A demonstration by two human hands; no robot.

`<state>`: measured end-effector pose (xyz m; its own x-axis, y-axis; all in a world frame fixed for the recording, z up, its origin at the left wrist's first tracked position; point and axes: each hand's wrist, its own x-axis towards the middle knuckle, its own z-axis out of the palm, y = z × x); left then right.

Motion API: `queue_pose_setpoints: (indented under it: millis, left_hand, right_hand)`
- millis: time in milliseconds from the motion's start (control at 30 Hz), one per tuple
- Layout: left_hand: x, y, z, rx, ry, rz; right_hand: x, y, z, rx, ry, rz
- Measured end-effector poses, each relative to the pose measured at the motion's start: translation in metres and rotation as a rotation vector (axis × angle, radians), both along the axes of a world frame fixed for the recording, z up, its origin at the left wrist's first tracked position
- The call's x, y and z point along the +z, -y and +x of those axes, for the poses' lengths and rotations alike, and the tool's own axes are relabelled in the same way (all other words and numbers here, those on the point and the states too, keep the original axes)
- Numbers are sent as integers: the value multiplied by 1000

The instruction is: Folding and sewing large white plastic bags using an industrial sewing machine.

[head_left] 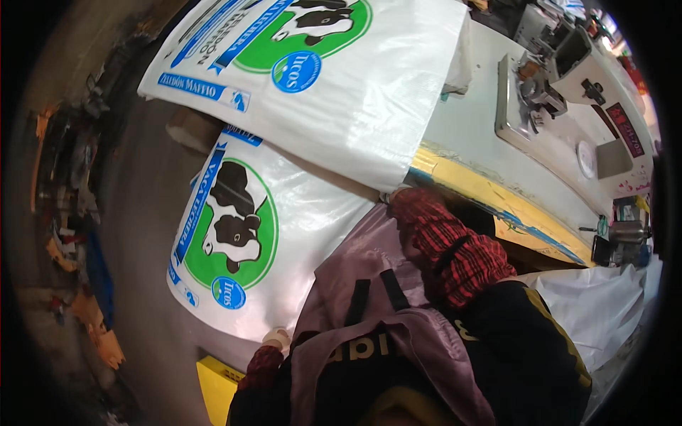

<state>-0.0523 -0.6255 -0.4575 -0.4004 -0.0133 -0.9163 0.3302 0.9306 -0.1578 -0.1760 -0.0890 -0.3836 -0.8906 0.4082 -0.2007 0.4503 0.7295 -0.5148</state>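
Worktable (pixel 472 128) as datum: upper sack (pixel 334 92) overlaps its left side; lower sack (pixel 291 220) sits farther left of it, partly under the upper. Both spread forward-left from the hands; lower one's long axis unclear, far end covered. Hands apart: right hand (pixel 399 193) nearer, by the worktable's yellow edge at upper sack's corner; left hand (pixel 278 336) well off, at lower sack's edge. Can't tell if either grips. Sacks look glossy white, cow-printed.

We see a dull grey floor (pixel 142 213), scraps (pixel 99 330) littering its left side, and at our right a pale worktable (pixel 476 113) with a worn yellow edge (pixel 497 197); bright light (pixel 607 44) glares beyond it.
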Motion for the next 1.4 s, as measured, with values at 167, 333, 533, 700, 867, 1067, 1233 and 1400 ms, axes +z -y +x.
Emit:
queue_pose_setpoints:
  millis: [167, 333, 533, 700, 867, 1067, 1233, 1400]
  left_hand:
    - [105, -116, -76, -91, -134, 436]
    - [247, -394, -151, -105, -777, 1395]
    - [269, -597, -207, -472, -1130, 1564]
    - [219, -647, -247, -372, -1115, 1398]
    - [219, -640, -276, 379, -875, 1580]
    - [251, -607, -187, 460, -533, 1520]
    - [274, -588, -168, -54, -1005, 1542]
    - [364, -551, -246, 577, -800, 1928]
  right_hand:
    - [14, -11, -11, -5, 30, -2]
    - [19, -32, -7, -13, 89, -31]
    - [41, -36, 21, 42, 117, -63]
    - [47, -68, 79, 10, 205, -95]
    - [124, -88, 103, 350, 417, -385]
    - [158, -137, 96, -385, -684, -702]
    - [172, -132, 83, -401, -744, -471]
    - [137, -126, 146, -437, -550, -563]
